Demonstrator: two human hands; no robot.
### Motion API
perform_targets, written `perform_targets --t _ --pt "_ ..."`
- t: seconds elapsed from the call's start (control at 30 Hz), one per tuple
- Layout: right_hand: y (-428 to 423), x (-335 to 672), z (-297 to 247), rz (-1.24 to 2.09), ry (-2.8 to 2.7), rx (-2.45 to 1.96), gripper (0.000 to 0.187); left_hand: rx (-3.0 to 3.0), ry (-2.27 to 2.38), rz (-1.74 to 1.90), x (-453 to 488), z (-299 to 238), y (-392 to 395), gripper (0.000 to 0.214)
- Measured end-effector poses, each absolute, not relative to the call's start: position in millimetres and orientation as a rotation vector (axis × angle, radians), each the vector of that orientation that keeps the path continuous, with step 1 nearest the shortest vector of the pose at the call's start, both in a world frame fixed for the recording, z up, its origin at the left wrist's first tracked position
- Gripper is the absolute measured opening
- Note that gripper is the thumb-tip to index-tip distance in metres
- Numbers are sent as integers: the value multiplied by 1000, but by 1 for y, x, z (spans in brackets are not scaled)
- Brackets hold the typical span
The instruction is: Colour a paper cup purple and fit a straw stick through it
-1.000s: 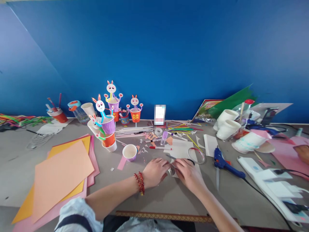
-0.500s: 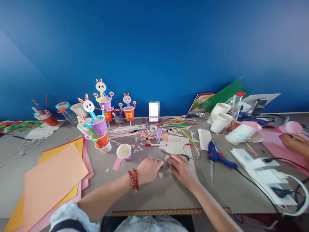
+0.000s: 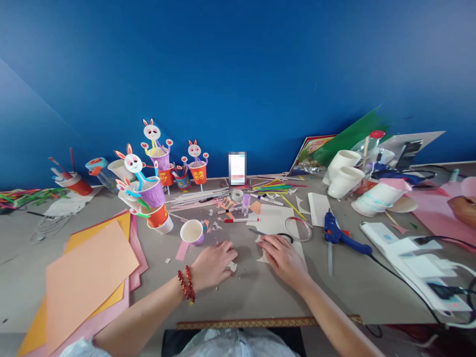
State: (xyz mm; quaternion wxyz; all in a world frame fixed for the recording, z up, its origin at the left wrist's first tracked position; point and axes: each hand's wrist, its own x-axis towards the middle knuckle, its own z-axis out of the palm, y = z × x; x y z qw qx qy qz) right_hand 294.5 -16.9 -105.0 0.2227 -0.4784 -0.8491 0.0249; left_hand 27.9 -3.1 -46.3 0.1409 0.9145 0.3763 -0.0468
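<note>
My left hand (image 3: pixel 214 260), with a red bead bracelet (image 3: pixel 186 283) on its wrist, rests on the grey table (image 3: pixel 260 292). Its fingers are curled around a small white paper scrap (image 3: pixel 233 267) at the fingertips. My right hand (image 3: pixel 282 257) lies flat, fingers stretched out, on a cut sheet of white paper (image 3: pixel 273 223). Just beyond its fingertips lie scissors (image 3: pixel 273 235) with black handles. The two hands are a short gap apart.
A purple-rimmed paper cup (image 3: pixel 192 232), a red marker (image 3: pixel 241 220), a tape ring (image 3: pixel 297 229) and a blue glue gun (image 3: pixel 340 238) surround the hands. Coloured paper sheets (image 3: pixel 89 272) lie left, bunny cups (image 3: pixel 148 191) behind, white cups (image 3: pixel 344 173) right. Another person's hand (image 3: pixel 464 209) is far right.
My hands, touching over the white paper a second ago, have parted. The left hand drew back left with a small white scrap, while the right stays on the sheet.
</note>
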Motion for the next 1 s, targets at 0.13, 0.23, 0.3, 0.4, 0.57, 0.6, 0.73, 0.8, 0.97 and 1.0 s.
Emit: perform_targets --t 0.13,0.23,0.3,0.4,0.57,0.6,0.73,0.8,0.97,1.0 --pt "-17 294 -102 93 -2343 -1330 36 2569 1114 -68 28 -57 -13 8" --pt "-18 294 -104 91 -2332 -1323 36 2496 1149 -24 25 -61 -17 7" --pt "-18 295 -105 89 -2335 -1326 36 2449 1168 18 22 -60 -18 11" --pt "-17 296 -106 95 -2348 -1325 35 2362 1233 143 16 -54 -19 18" --pt "-16 296 -105 114 -2354 -1312 35 2357 1098 363 22 -50 -23 24" --pt "-16 296 -105 120 -2353 -1310 35 2371 1048 357 26 -51 -23 24" --pt "-17 296 -105 115 -2343 -1299 36 2467 1030 160 42 -55 -20 20" --pt "-17 295 -105 107 -2337 -1300 36 2537 1133 93 46 -55 -20 19" --pt "-17 295 -104 112 -2327 -1308 37 2771 773 122 44 -58 -38 71" --pt "-17 295 -104 111 -2328 -1307 37 2794 654 93 43 -61 -43 81"
